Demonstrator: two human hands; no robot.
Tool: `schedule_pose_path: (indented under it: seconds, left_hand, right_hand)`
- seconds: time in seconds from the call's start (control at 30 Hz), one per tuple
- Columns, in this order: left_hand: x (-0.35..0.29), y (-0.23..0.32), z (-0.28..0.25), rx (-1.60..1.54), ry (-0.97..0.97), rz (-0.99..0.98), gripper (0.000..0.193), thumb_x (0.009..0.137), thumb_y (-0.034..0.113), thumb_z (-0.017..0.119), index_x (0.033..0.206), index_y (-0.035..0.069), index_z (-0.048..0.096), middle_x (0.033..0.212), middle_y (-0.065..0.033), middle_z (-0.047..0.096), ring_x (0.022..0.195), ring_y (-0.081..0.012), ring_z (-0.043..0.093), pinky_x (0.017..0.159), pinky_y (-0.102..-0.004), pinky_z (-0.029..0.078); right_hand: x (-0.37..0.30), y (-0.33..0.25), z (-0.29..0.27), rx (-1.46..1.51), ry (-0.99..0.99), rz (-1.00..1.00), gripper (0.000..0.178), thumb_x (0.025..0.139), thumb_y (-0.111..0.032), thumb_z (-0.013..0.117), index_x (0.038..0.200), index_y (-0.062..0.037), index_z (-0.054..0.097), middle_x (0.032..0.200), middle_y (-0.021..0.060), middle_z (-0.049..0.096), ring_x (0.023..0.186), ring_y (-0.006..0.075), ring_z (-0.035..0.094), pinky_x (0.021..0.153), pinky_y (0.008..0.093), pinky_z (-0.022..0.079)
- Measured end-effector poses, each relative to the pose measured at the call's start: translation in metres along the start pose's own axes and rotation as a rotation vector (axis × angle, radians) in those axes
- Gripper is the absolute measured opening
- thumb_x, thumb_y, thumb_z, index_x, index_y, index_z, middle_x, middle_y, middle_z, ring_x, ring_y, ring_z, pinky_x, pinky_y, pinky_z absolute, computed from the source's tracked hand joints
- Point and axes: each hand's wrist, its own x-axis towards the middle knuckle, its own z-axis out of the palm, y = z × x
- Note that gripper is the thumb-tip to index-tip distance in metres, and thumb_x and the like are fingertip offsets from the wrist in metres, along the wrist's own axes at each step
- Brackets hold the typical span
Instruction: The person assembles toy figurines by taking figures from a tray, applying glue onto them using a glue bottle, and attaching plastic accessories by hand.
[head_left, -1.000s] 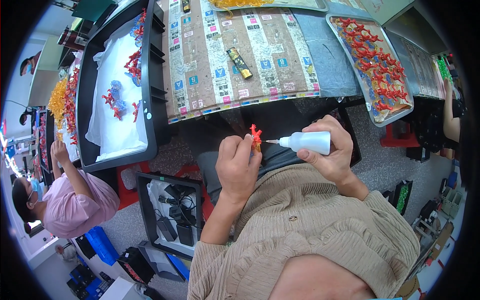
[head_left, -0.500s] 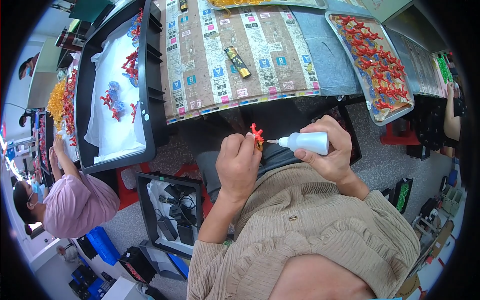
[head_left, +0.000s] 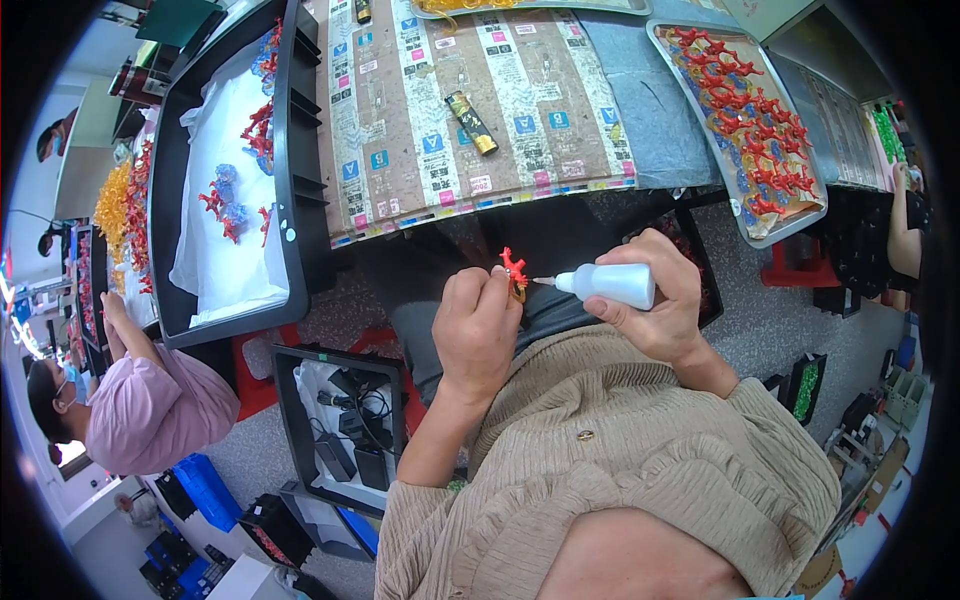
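A small red branched plastic figure (head_left: 513,264), with a yellowish part beneath, is pinched in the closed fingers of my left hand (head_left: 474,325) above my lap. My right hand (head_left: 660,305) grips a white squeeze bottle (head_left: 615,285) lying on its side. Its thin nozzle points left, with the tip at or very close to the figure; whether they touch I cannot tell. More red figures with blue and yellow parts fill a metal tray (head_left: 737,200) at the right of the table. Others lie on white sheeting in a black tray (head_left: 297,250) at the left.
A black-and-gold tube (head_left: 471,123) lies on the table covered with printed paper (head_left: 400,190). Under the table edge at left, a black crate (head_left: 290,420) holds cables and adapters. A person in pink (head_left: 150,410) works at the left; another's arm (head_left: 905,230) shows at far right.
The bottle and my right hand have shifted very slightly left. My left hand and the red figure are nearly still. At the left, the person's hands have moved a little.
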Motion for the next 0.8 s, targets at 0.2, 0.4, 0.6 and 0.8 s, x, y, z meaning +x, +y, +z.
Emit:
schedule_pose_path:
  seconds: [0.2,0.4,0.6,0.8]
  left_hand:
    - [-0.001,0.001,-0.004,-0.146,-0.020,-0.162,0.026,0.068,-0.006,0.072,0.092,-0.003,0.064,0.085,-0.0082,0.053,0.072,-0.0150,0.055,0.059,-0.0263,0.046]
    - [-0.005,0.003,-0.005,-0.547,-0.041,-0.429,0.022,0.073,-0.004,0.071,0.094,-0.001,0.064,0.090,-0.0047,0.051,0.076,-0.0086,0.052,0.062,-0.0212,0.045]
    - [-0.015,0.000,0.000,-1.059,-0.102,-0.644,0.018,0.083,-0.001,0.068,0.099,-0.002,0.063,0.103,-0.0030,0.049,0.083,-0.0088,0.055,0.068,-0.0214,0.049]
    - [-0.014,0.003,-0.001,-1.321,-0.148,-0.779,0.022,0.086,0.006,0.067,0.108,0.003,0.062,0.101,-0.0037,0.062,0.090,-0.0126,0.062,0.074,-0.0276,0.055]
  right_hand:
    - [0.003,0.015,0.000,0.189,0.183,0.120,0.039,0.075,-0.016,0.081,0.103,0.0002,0.059,0.091,0.0043,0.056,0.081,0.0102,0.056,0.069,0.0236,0.046]
    - [0.047,0.051,0.008,0.127,0.250,0.195,0.037,0.077,-0.010,0.077,0.107,0.0000,0.059,0.101,0.0068,0.060,0.091,0.0133,0.060,0.077,0.0254,0.049]
    - [0.092,0.084,0.012,-0.147,0.264,0.136,0.039,0.077,-0.021,0.075,0.110,-0.0037,0.063,0.106,0.0119,0.066,0.096,0.0200,0.063,0.082,0.0315,0.049]
    - [0.096,0.084,0.017,-0.318,0.425,-0.010,0.039,0.075,-0.016,0.075,0.110,-0.0048,0.062,0.098,0.0111,0.066,0.092,0.0268,0.062,0.082,0.0340,0.049]
